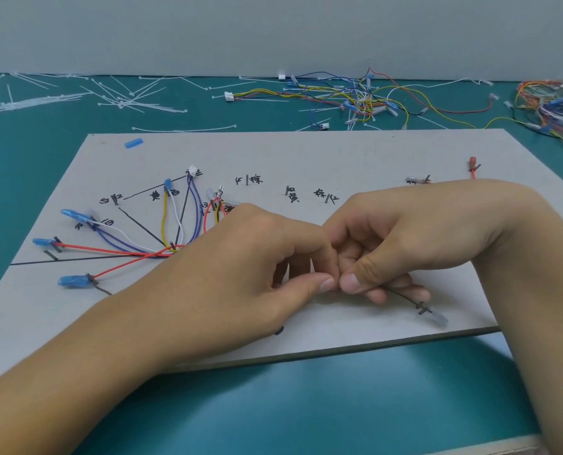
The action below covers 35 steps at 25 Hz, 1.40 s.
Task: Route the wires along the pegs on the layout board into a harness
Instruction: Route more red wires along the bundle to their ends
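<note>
A grey layout board [306, 152] with black route lines and small pegs lies on the teal mat. Red, purple, white and yellow wires [132, 249] fan from blue-sleeved terminals [73, 280] at the left into one peg [173, 246]. My left hand [257, 257] and my right hand [405, 238] meet at the board's middle, thumbs and forefingers pinching together; the thing pinched is hidden. A dark wire [405, 298] runs from under my right hand to a clear-sleeved terminal [437, 320] by a peg. The wire bundle under both hands is hidden.
Loose white cable ties [60, 100] lie at the back left of the mat. A heap of spare coloured wires [365, 100] sits behind the board, another bundle [556, 106] at the far right. A blue sleeve [133, 143] lies on the board's back left. A red terminal [472, 164] hangs at a right peg.
</note>
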Available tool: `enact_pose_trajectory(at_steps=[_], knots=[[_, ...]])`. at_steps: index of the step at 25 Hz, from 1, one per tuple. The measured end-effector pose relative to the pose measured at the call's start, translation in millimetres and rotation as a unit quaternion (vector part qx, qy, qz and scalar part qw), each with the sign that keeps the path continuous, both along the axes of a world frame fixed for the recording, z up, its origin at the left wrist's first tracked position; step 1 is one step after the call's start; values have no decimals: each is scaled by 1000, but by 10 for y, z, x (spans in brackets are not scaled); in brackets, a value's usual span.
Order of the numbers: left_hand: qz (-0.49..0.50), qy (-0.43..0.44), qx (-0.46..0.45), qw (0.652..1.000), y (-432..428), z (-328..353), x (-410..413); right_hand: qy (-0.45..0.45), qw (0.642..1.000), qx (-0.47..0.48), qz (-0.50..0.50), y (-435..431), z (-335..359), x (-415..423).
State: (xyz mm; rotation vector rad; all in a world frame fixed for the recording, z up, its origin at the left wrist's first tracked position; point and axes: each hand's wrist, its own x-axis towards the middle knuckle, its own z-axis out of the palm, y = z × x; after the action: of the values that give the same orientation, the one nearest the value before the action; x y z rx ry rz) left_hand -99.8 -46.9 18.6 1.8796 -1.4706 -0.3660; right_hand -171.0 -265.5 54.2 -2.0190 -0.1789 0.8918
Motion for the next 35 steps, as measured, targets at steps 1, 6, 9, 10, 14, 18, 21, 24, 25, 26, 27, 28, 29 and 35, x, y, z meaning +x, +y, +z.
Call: enact_pose_trajectory(at_steps=[1, 6, 9, 10, 14, 18, 21, 24, 25, 26, 27, 28, 29, 35], knots=[[0, 2, -3, 1000, 2, 1, -2, 5, 1000, 5, 4, 6, 9, -2], [3, -3, -22, 1000, 17, 19, -3, -7, 1000, 7, -5, -3, 29, -5], [-1, -2, -21, 1000, 19, 16, 0, -22, 1000, -12, -11, -13, 19, -1], [-2, -2, -19, 1000, 17, 11, 3, -23, 1000, -18, -11, -12, 14, 1], [-2, -2, -15, 1000, 14, -9, 14, -19, 999, -40, -13, 11, -2, 11], [-2, -11, -18, 1000, 20, -22, 26, -33, 998, -44, -11, 12, -11, 20], [0, -16, -12, 1000, 23, -29, 42, -40, 998, -44, -13, 8, -16, 21], [28, -48, -6, 998, 65, 14, 82, -41, 998, -39, -40, -28, -1, 3], [42, -54, -9, 998, 93, 47, 112, -44, 997, -33, -47, -39, 9, -5], [56, -59, -15, 997, 125, 87, 155, -48, 997, -25, -52, -43, 16, -11], [71, -66, -21, 995, 154, 130, 210, -49, 997, -17, -54, -37, 16, -14], [90, -76, -27, 993, 185, 171, 274, -48, 997, -11, -55, -22, 9, -13], [111, -83, -32, 990, 223, 205, 348, -47, 997, -9, -54, 2, 0, -10], [210, -82, -13, 974, 636, 280, 939, -80, 994, 2, -72, 136, -9, 14]])
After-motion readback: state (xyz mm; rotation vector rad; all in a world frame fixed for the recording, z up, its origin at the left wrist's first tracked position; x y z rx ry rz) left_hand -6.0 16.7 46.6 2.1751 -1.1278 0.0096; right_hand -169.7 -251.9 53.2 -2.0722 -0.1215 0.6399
